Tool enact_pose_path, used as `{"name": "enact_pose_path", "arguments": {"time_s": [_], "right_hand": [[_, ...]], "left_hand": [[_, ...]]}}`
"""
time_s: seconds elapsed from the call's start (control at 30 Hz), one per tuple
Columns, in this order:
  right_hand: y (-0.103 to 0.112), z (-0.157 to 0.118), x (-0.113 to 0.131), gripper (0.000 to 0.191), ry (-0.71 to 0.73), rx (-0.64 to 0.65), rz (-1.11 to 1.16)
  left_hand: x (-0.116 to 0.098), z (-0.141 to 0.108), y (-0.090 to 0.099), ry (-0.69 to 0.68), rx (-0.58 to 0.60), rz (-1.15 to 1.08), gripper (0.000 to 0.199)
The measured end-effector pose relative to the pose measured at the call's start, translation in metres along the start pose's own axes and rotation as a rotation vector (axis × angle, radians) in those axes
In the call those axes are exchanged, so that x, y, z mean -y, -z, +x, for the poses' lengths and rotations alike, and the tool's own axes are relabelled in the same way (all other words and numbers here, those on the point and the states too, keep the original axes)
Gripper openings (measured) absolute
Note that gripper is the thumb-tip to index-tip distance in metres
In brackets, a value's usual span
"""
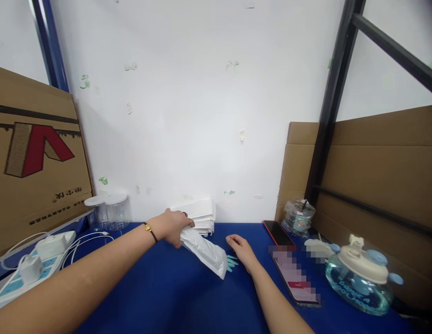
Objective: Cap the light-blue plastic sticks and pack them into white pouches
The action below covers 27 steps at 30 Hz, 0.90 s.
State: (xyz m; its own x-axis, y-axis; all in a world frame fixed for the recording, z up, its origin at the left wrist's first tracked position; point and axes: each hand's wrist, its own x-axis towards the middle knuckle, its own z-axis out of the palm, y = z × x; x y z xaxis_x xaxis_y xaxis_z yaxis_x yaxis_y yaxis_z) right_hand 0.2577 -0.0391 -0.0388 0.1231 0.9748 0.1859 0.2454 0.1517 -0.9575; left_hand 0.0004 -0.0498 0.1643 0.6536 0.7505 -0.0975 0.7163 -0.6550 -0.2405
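My left hand (pixel 174 227) is closed around the upper end of a white plastic packet (pixel 205 250), which slants down to the right over the blue tabletop. Beside the packet's lower end lie several small light-teal sticks (pixel 232 263), partly covered by it. My right hand (pixel 241 250) rests low over the table just right of them, fingers loosely bent and nothing visible in its grasp. Behind my left hand stands a stack of flat white packets (pixel 203 215) against the wall.
To the right lie a red-edged phone (pixel 280 234), a second phone (pixel 295 278), a wrapped cup (pixel 299 218) and a clear blue bottle (pixel 360 283). On the left are lidded clear jars (pixel 116 213), a power strip (pixel 38 264) with white cables, and a cardboard sheet (pixel 35 195).
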Motion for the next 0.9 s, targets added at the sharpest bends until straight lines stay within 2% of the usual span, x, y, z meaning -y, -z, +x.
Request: {"name": "enact_pose_path", "arguments": {"time_s": [0.07,0.17,0.2,0.23,0.37,0.43,0.57,0.73,0.83,0.9], "right_hand": [[0.003,-0.005,0.004,0.051,0.074,0.133,-0.080],[0.004,-0.012,0.009,0.099,0.152,0.435,-0.334],[0.004,-0.013,0.011,0.108,0.169,0.502,-0.412],[0.004,-0.015,0.012,0.108,0.182,0.536,-0.465],[0.000,-0.018,0.019,0.077,0.244,0.556,-0.540],[0.000,-0.020,0.020,0.069,0.253,0.558,-0.533],[0.000,-0.021,0.019,0.067,0.240,0.564,-0.512],[0.001,-0.022,0.018,0.065,0.250,0.584,-0.529],[0.000,-0.023,0.018,0.065,0.254,0.584,-0.534],[0.000,-0.024,0.019,0.065,0.247,0.582,-0.531]], "left_hand": [[-0.001,-0.002,0.005,0.021,-0.007,0.001,0.063],[0.003,-0.007,0.009,0.053,0.015,0.012,0.066],[0.005,-0.009,0.010,0.059,0.026,0.016,0.066],[0.007,-0.011,0.011,0.063,0.037,0.019,0.066],[0.017,-0.019,0.017,0.083,0.045,0.035,0.068],[0.022,-0.025,0.023,0.094,0.034,0.047,0.070],[0.033,-0.041,0.040,0.149,0.018,0.033,0.070],[0.055,-0.073,0.057,0.258,-0.014,-0.030,0.073],[0.075,-0.093,0.053,0.321,-0.007,-0.041,0.078],[0.089,-0.103,0.045,0.361,-0.053,-0.060,0.080]]}}
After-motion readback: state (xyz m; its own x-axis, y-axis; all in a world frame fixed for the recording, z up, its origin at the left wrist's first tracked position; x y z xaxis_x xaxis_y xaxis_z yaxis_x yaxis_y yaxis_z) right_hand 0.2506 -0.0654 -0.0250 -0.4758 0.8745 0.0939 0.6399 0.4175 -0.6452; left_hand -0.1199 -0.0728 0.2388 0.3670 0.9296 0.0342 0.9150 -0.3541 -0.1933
